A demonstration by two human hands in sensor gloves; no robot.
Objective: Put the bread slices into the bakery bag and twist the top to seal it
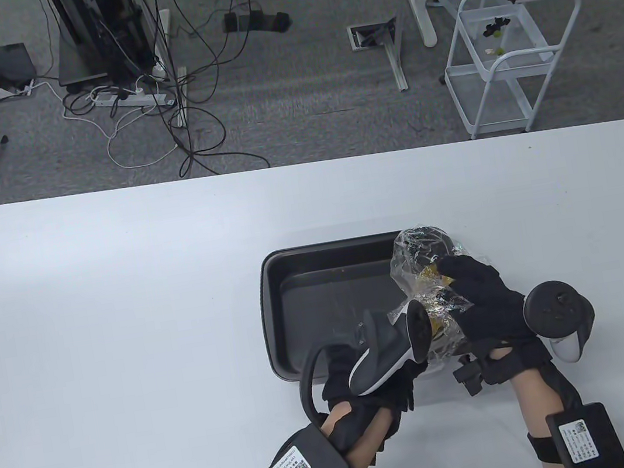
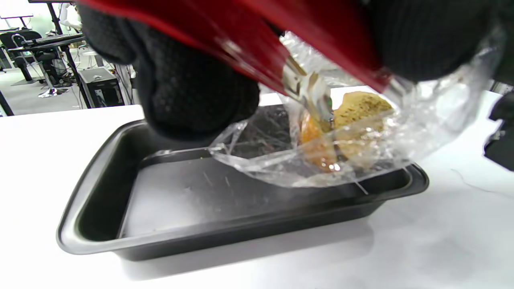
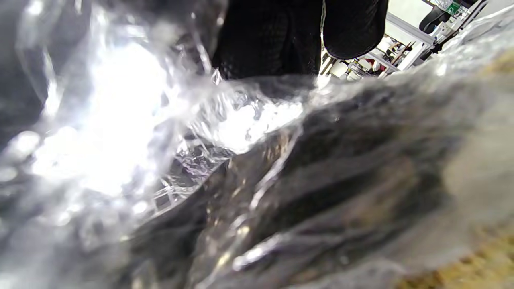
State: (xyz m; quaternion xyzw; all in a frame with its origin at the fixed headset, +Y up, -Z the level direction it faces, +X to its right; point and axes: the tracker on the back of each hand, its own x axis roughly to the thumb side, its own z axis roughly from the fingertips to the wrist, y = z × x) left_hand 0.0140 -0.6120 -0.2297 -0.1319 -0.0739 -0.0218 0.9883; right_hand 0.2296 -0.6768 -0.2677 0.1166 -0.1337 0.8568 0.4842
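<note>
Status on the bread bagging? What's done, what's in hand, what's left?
Done: bread slices show through the clear bakery bag, and the dark baking tray holds no slices.
In hand: both the left hand and right hand grip the bag over the tray's right end.
Left: no twisted neck is visible yet; the plastic looks loose and crumpled, so sealing remains.

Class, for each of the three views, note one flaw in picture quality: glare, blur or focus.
Table view: sharp and evenly lit, with glints on the clear bakery bag. Left wrist view: a red blur smears across the top, the glove is soft, yet the baking tin and bread slices read well. Right wrist view: the bag fills the frame, out of focus, with blown-out glare on the left.
</note>
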